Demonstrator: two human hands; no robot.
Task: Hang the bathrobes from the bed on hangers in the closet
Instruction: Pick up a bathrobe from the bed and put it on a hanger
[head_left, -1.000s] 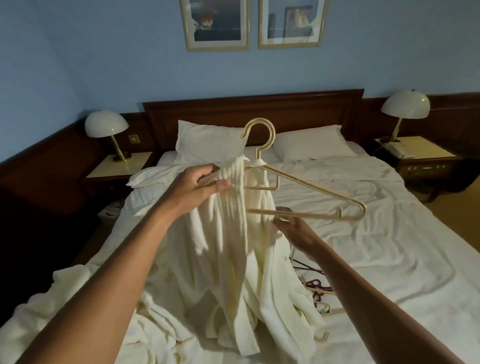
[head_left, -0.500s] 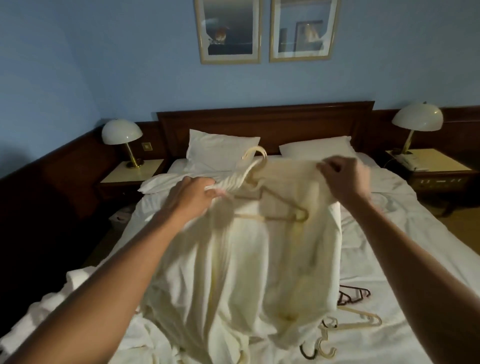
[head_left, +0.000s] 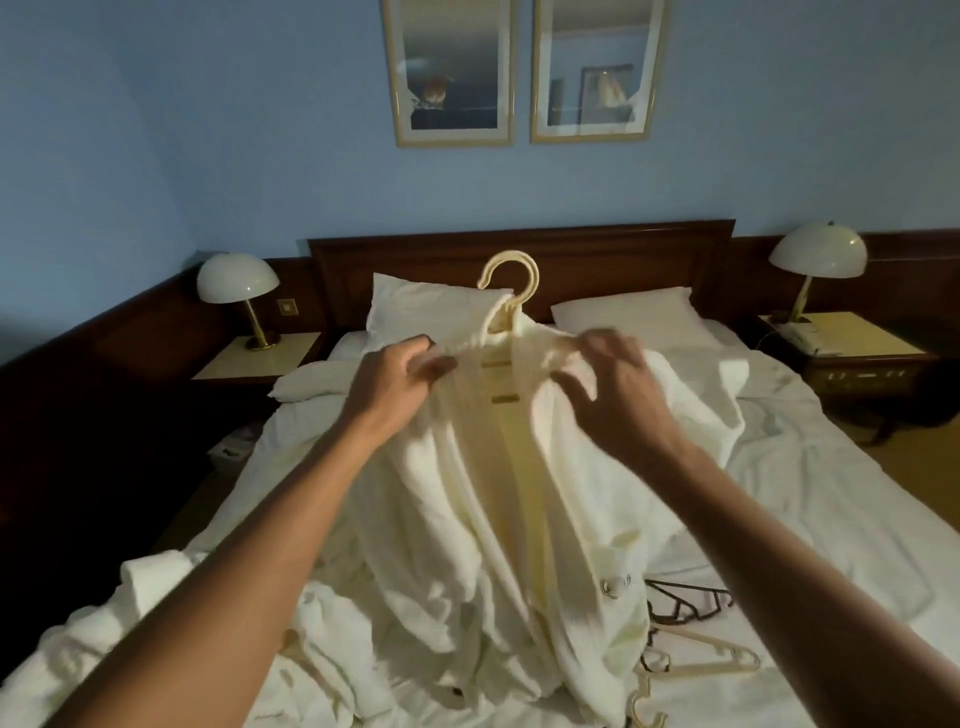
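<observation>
Bathrobe (head_left: 483, 499) hangs above the bed (head_left: 831, 493), long axis running 12 to 6 o'clock, hem pooled on the sheet. Left hand (head_left: 395, 382) sits at the robe's 10 o'clock shoulder, thumb and fingers pinching the fabric. Cream hanger (head_left: 533, 280) sits inside the collar, hook upright at 12 o'clock, midway between both hands. Right hand (head_left: 615, 397) sits at the 2 o'clock shoulder, fingers bent over the cloth; blur hides whether it grips. Judgement: hook equally near either hand. Spare hangers (head_left: 701, 662) lie at 5 o'clock
</observation>
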